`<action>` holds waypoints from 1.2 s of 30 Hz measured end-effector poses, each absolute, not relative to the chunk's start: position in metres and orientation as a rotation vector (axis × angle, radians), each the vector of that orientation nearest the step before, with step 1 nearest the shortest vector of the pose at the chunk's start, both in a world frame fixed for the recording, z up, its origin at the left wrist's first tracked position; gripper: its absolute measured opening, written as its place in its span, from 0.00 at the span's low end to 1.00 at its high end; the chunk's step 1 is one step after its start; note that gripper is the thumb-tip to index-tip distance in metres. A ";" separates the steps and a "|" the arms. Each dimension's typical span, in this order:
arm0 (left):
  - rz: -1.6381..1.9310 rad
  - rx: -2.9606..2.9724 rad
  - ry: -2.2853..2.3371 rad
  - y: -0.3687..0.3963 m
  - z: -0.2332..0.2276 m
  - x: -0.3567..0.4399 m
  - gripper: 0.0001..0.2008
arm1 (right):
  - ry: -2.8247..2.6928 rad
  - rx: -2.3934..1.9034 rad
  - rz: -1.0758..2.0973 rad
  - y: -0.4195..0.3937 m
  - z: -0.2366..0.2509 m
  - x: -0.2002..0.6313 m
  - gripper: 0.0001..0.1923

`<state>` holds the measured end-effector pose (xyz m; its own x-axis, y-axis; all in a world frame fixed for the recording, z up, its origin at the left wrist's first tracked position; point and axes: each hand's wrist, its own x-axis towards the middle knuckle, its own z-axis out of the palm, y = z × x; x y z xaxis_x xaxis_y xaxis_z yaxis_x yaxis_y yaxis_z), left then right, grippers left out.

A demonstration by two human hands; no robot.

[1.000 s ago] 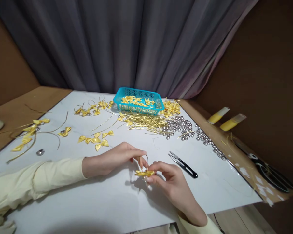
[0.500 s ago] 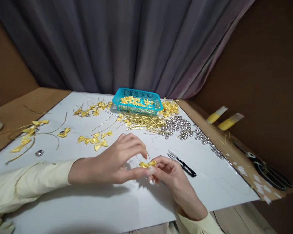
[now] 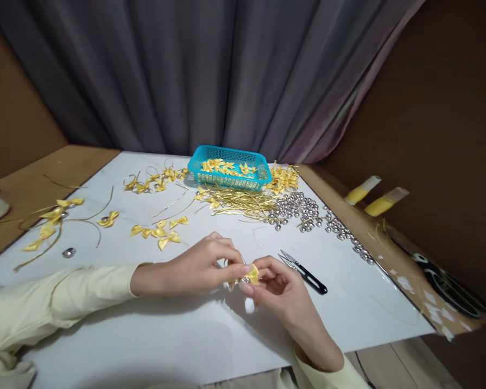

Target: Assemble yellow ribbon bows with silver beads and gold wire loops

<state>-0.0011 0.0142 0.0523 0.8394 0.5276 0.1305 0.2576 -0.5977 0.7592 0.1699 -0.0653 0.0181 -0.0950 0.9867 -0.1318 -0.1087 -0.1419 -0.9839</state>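
Pinching the yellow bow (image 3: 251,274), now turned upright, both hands' (image 3: 204,265) (image 3: 281,286) grips stay closed on it.

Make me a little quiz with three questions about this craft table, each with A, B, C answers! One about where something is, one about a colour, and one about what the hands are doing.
1. Where do the black snips lie?
A. in the basket
B. on the white board, just right of the hands
C. on the floor

2. What colour is the basket at the back?
A. turquoise
B. red
C. black

3. What are the two hands doing?
A. resting flat and apart
B. both pinching one small yellow bow
C. lifting the basket

Answers:
1 B, the snips rest on the white board beside the right hand.
2 A, its plastic mesh wall is turquoise, with yellow bows inside.
3 B, the left hand and right hand meet with fingertips closed on the bow.
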 end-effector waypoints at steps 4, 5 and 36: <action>0.436 2.223 0.538 0.013 0.051 -0.001 0.17 | -1.128 -1.183 1.426 -0.066 0.018 0.170 0.18; 0.435 2.224 0.538 0.012 0.050 -0.001 0.17 | -1.124 -1.181 1.425 -0.066 0.017 0.170 0.18; 0.822 3.164 1.044 0.252 0.127 0.227 0.19 | -1.595 -1.273 -0.184 -0.067 0.001 0.211 0.23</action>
<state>0.2266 0.2516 0.1273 0.7064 0.4807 0.5195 0.6179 -0.7769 -0.1213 0.2109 -0.0666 0.0011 0.1032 0.6265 0.7726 0.7862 0.4244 -0.4492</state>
